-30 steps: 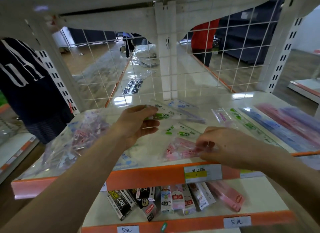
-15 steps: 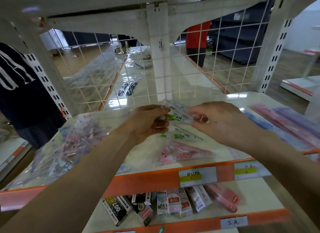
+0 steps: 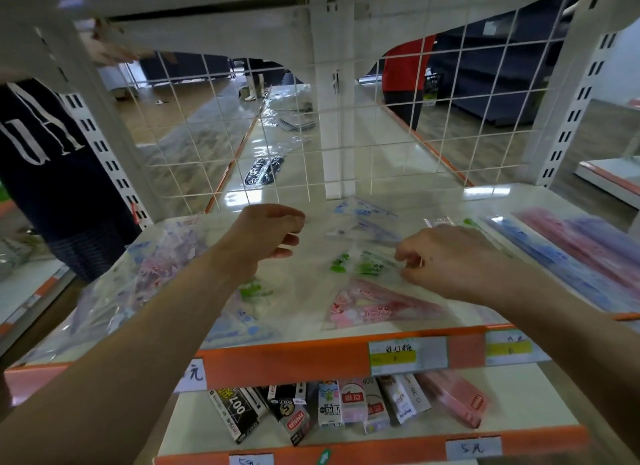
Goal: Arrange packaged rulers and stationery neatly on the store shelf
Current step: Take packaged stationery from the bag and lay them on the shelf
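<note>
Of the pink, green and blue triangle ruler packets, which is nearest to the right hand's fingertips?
The green-printed packet: the right hand is at its edge; the pink packet lies in front, the blue-printed packet behind.

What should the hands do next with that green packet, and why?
Probably the right hand, seemingly pinching the edge of the green packet, should set it straight behind the pink packet: the packets lie unevenly, and the left hand holds nothing.

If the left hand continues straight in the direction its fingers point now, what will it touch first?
Probably the clear packet with blue print, which lies flat further back. The left hand points right and slightly away, toward it. Nothing shows between them, though depth is unclear.
</note>
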Demonstrator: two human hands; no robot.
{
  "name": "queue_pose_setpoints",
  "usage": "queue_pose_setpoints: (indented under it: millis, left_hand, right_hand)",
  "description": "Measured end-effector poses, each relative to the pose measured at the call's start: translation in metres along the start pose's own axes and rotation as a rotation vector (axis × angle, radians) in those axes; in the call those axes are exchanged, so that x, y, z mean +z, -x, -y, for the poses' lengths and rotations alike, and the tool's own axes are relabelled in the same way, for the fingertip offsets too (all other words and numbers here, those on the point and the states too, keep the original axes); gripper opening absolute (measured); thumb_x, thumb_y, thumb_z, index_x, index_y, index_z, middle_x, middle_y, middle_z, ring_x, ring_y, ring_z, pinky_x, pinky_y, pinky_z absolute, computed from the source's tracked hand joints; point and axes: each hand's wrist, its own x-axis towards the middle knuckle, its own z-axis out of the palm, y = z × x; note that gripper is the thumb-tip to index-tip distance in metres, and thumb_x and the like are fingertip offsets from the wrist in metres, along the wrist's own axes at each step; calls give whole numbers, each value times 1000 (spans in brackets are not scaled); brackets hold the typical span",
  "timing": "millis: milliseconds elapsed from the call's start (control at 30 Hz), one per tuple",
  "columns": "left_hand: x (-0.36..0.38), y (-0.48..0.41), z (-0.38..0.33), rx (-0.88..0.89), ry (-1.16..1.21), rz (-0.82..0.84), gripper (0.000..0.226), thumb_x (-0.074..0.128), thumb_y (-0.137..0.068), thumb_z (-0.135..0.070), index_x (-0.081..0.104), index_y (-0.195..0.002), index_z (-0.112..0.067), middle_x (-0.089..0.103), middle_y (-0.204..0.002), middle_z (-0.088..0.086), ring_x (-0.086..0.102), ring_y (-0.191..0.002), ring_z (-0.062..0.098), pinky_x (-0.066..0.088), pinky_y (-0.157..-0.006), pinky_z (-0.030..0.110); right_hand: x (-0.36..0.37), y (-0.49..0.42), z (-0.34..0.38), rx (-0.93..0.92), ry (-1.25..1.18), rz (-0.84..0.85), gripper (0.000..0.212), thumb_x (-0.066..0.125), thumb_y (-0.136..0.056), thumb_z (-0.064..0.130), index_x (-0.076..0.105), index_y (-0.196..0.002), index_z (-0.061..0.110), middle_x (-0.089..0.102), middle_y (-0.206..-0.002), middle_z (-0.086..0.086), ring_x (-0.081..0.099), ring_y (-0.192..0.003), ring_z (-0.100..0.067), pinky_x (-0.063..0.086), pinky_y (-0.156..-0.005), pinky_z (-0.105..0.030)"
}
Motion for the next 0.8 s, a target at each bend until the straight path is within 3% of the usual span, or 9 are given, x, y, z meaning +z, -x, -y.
queue_pose_setpoints:
  millis: [133, 333, 433, 533, 667, 733, 800]
  left_hand:
    - [-25, 5, 0, 7, -56, -51, 11, 60, -89, -12, 69, -89, -17, 66, -86, 3, 61, -74, 13, 50, -73, 26]
    - [-60, 12, 10, 15, -203, -118, 10, 61, -88, -12, 71, -89, -16, 67, -83, 4, 60, -75, 14, 49, -74, 28]
    - [-68, 19, 15, 46, -347, -128, 14, 62, -88, -13, 72, -96, -18, 67, -84, 1, 59, -78, 13, 46, -73, 23]
    - [-75, 25, 20, 86, -451, -157, 19, 61, -88, -12, 72, -103, -16, 66, -91, -5, 59, -81, 7, 45, -74, 17]
    - [-88, 31, 26, 53, -498, -210, 21, 59, -89, -10, 71, -106, -14, 66, -98, -3, 62, -93, 12, 45, -80, 19]
    - [-92, 33, 29, 46, -504, -224, 21, 59, -90, -10, 72, -105, -14, 66, -97, -2, 61, -90, 12, 46, -75, 17]
    - [-94, 36, 33, 47, -521, -218, 21, 58, -90, -11, 71, -107, -14, 65, -99, -3, 59, -87, 9, 43, -70, 14]
  right_hand:
    - [-5, -2, 6, -30, 51, 20, 27, 49, -92, 42, 62, -113, 31, 60, -115, 7, 56, -103, -16, 47, -88, -32]
    - [-14, -21, 60, -201, -166, 7, 25, 53, -92, 41, 61, -115, 36, 59, -106, 15, 52, -94, -9, 42, -80, -26]
    - [-7, -37, 98, -264, -248, 34, 31, 54, -90, 45, 61, -116, 31, 62, -112, 8, 56, -103, -15, 46, -89, -32]
    - [4, -51, 129, -276, -262, 96, 31, 53, -89, 48, 63, -103, 23, 62, -102, 1, 58, -96, -22, 46, -78, -32]
    - [12, -61, 154, -265, -264, 124, 34, 52, -86, 55, 53, -82, 22, 54, -89, 2, 52, -84, -20, 31, -56, -27]
    - [12, -62, 160, -265, -252, 120, 40, 50, -85, 61, 47, -73, 23, 49, -84, 4, 47, -82, -19, 29, -56, -27]
    - [12, -64, 165, -276, -183, 121, 42, 52, -83, 63, 53, -87, 21, 50, -97, -1, 44, -84, -20, 30, -65, -28]
